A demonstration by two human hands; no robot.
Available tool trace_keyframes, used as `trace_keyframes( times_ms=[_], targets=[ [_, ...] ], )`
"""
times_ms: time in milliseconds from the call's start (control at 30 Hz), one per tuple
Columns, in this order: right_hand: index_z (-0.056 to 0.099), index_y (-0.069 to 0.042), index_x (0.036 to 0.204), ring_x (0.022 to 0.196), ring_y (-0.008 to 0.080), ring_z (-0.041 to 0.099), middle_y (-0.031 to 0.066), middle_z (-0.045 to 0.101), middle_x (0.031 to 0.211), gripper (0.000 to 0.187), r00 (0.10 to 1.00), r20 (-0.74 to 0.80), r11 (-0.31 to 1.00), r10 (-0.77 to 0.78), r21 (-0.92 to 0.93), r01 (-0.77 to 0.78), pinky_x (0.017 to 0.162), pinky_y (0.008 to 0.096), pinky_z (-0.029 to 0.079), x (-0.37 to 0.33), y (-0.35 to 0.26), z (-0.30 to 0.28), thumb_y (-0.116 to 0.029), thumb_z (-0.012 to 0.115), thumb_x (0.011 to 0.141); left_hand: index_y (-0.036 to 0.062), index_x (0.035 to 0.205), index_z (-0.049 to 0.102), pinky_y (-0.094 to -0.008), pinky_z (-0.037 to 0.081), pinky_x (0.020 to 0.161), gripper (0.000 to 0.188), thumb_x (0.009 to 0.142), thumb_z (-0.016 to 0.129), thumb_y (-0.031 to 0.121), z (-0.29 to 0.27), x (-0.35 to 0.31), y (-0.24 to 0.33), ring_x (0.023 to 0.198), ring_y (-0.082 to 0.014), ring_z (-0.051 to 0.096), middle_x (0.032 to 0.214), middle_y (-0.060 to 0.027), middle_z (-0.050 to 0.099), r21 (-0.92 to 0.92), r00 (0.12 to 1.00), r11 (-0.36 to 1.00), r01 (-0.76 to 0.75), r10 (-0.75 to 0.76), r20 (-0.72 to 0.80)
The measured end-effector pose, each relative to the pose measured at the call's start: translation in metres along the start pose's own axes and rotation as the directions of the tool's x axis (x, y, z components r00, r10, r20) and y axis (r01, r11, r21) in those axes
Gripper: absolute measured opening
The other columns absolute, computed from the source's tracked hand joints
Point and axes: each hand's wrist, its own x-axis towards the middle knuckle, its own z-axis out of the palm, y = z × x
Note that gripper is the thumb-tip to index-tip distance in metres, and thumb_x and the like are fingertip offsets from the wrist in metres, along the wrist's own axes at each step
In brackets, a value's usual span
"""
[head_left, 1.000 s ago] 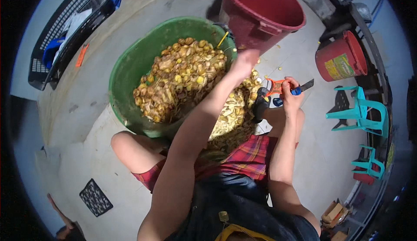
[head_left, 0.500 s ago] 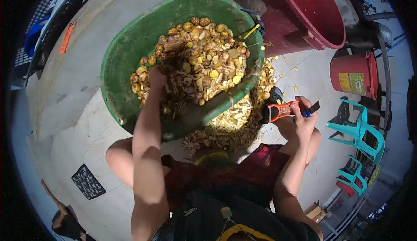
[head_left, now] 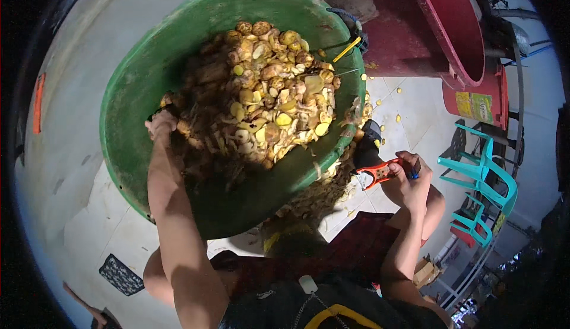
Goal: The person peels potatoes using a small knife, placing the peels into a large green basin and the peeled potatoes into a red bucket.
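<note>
Green plastic tub, upper centre-left: tuber heap inside. Left hand at heap's edge, curled, hold uncertain; apparently selecting, next move needs firm grasp. Right hand, centre-right: closed around orange peeler.

Wearing black shirt, dark red shorts, dark footwear. Yellow band is curving across shirt; small pale mark is showing. Pale rounded tag is hanging from thin chain.
</note>
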Motion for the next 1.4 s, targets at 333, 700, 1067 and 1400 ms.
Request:
trace_keyframes(
  times_ms=[333, 700, 1067, 1400],
  targets=[
    [0.067, 0.002, 0.096, 0.07, 0.0226, 0.063, 0.0132, 0.064, 0.078, 0.025, 0.999, 0.034, 0.998, 0.018, -0.062, -0.016, 0.065, 0.031, 0.049, 0.004, -0.01, 0.002, -0.011, 0.076, 0.078, 0.0193, 0.135, 0.048, -0.051, 0.029, 0.109, 0.058, 0.08, 0.066, 0.023, 0.054, 0.065, -0.01, 0.137, -0.0249, 0.034, 0.14, -0.0074, 0.047, -0.019, 0.997, 1.0, 0.006, -0.007, -0.079],
    [0.068, -0.001, 0.098, 0.072, 0.0283, 0.064, 0.014, 0.065, 0.081, 0.026, 0.998, 0.058, 0.999, -0.002, -0.042, 0.005, 0.068, 0.0336, 0.05, -0.009, -0.011, -0.009, -0.013, 0.077, 0.076, 0.0073, 0.126, 0.051, -0.0434, 0.047, 0.095, 0.056, 0.075, 0.074, 0.015, 0.024, -0.004, -0.004, 0.121, -0.0303, 0.052, 0.13, -0.0144, 0.055, -0.037, 0.985, 0.997, -0.072, 0.065, -0.16],
    [0.068, -0.001, 0.099, 0.081, 0.035, 0.065, 0.0183, 0.067, 0.09, 0.026, 0.967, 0.014, 0.957, -0.254, 0.145, 0.25, 0.074, 0.0389, 0.052, -0.059, -0.018, 0.008, -0.015, 0.075, 0.078, -0.0009, 0.115, 0.056, -0.0291, 0.054, 0.069, 0.044, 0.079, 0.077, 0.015, -0.032, -0.212, 0.08, 0.085, -0.0168, 0.065, 0.097, -0.0095, 0.067, -0.879, 0.713, -0.253, -0.404, 0.515, -0.476],
    [0.065, 0.003, 0.102, 0.083, 0.0419, 0.064, 0.0263, 0.065, 0.083, 0.03, 0.979, -0.153, 0.946, -0.133, 0.274, 0.171, 0.074, 0.0439, 0.051, -0.1, -0.004, 0.008, -0.017, 0.071, 0.081, -0.0033, 0.114, 0.046, -0.033, 0.051, 0.09, 0.041, 0.078, 0.065, -0.008, 0.009, -0.461, 0.202, 0.099, -0.0209, 0.062, 0.109, -0.0154, 0.06, -0.703, 0.447, -0.699, -0.133, 0.591, -0.671]
  ],
)
